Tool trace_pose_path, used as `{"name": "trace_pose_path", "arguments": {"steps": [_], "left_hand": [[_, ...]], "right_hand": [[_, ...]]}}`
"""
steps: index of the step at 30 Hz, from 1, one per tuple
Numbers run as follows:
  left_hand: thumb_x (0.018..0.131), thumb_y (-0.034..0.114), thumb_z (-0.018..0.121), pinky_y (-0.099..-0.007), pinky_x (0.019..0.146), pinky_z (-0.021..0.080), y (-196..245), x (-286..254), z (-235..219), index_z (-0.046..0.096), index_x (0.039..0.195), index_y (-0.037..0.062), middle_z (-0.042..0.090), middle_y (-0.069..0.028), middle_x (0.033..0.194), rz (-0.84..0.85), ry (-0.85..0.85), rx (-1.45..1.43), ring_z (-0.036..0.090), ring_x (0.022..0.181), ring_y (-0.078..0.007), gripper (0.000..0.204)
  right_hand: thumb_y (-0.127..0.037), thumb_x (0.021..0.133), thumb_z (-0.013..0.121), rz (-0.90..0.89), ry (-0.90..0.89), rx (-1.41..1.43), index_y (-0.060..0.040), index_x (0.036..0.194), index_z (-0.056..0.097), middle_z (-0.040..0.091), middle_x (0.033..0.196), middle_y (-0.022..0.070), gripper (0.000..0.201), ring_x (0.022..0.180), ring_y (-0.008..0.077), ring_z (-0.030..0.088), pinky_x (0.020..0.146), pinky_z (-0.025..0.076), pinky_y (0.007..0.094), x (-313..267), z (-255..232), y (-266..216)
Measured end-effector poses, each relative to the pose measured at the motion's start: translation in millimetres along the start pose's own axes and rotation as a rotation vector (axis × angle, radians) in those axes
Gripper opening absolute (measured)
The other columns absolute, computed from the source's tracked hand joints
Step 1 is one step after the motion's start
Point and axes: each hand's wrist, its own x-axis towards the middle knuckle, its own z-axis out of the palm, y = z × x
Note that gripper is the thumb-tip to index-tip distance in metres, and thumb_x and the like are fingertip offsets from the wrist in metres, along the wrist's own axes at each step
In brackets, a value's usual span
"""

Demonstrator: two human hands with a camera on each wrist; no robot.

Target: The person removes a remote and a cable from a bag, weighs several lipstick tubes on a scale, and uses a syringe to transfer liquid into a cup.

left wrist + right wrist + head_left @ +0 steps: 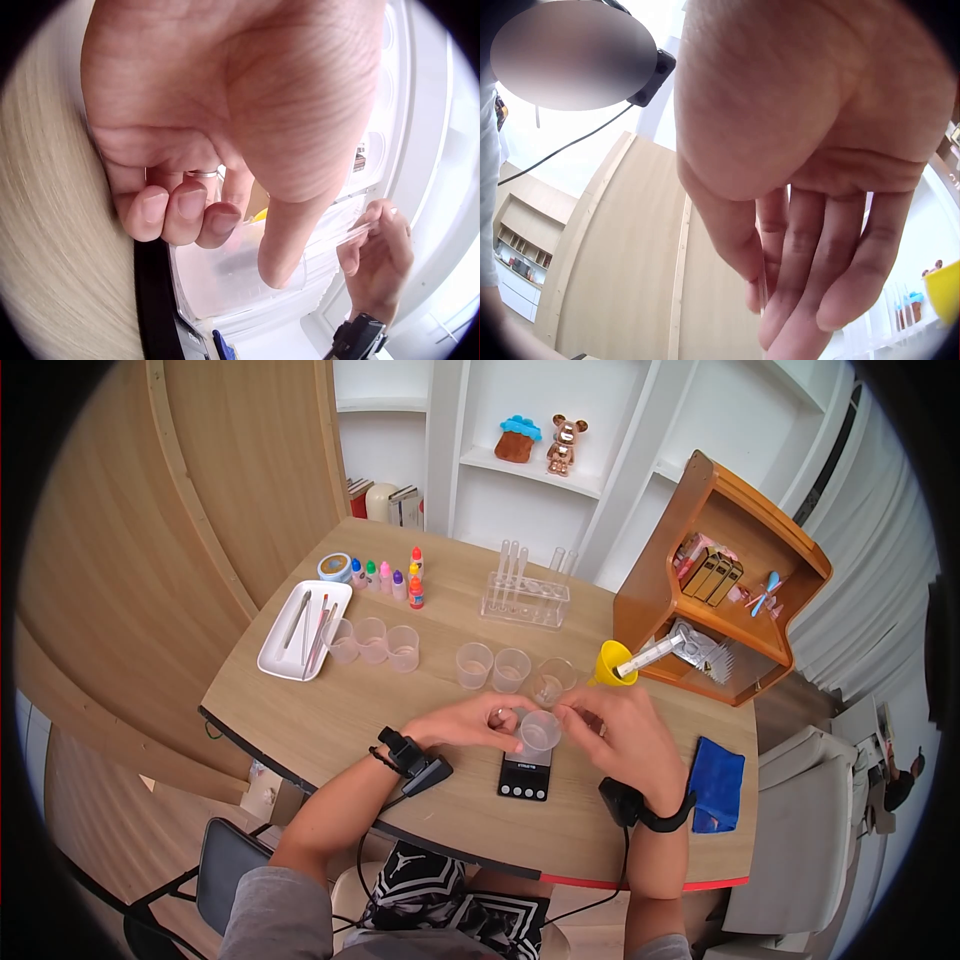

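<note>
A clear plastic cup [540,731] stands on a black digital scale [523,780] near the table's front. My left hand [470,722] holds this cup from the left, thumb on the near side and fingers curled on the far side; the left wrist view shows the cup wall [210,281] between them. A ring [201,174] is on one finger. My right hand [625,735] is just right of the cup. Between its thumb and fingers it pinches a thin clear rod [345,238], which slants towards the cup in the left wrist view.
Several clear cups [473,665] stand behind the scale. A yellow cup [613,658] holds a white-handled tool. Farther back are a test tube rack [525,602] and small colour bottles [385,575]. A white tray [290,658] lies left, a blue cloth [717,785] right, beside a wooden cabinet [668,650].
</note>
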Motion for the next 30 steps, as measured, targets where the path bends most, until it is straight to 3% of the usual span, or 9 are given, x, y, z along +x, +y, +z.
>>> {"name": "trace_pose_path", "arguments": {"steps": [30], "left_hand": [[0.090, 0.009, 0.076, -0.0225, 0.060, 0.029, -3.7, 1.0, 0.6, 0.059, 0.132, 0.0087, 0.040, 0.0101, 0.067, 0.029, 0.012, -0.004, 0.035, 0.063, -0.0023, 0.045]], "right_hand": [[-0.014, 0.089, 0.065, 0.050, 0.036, -0.049, -0.0029, 0.087, 0.071, 0.066, 0.066, 0.0167, 0.012, 0.062, 0.0359, 0.067, 0.059, 0.051, 0.0430, -1.2, 4.3, -2.5]]}}
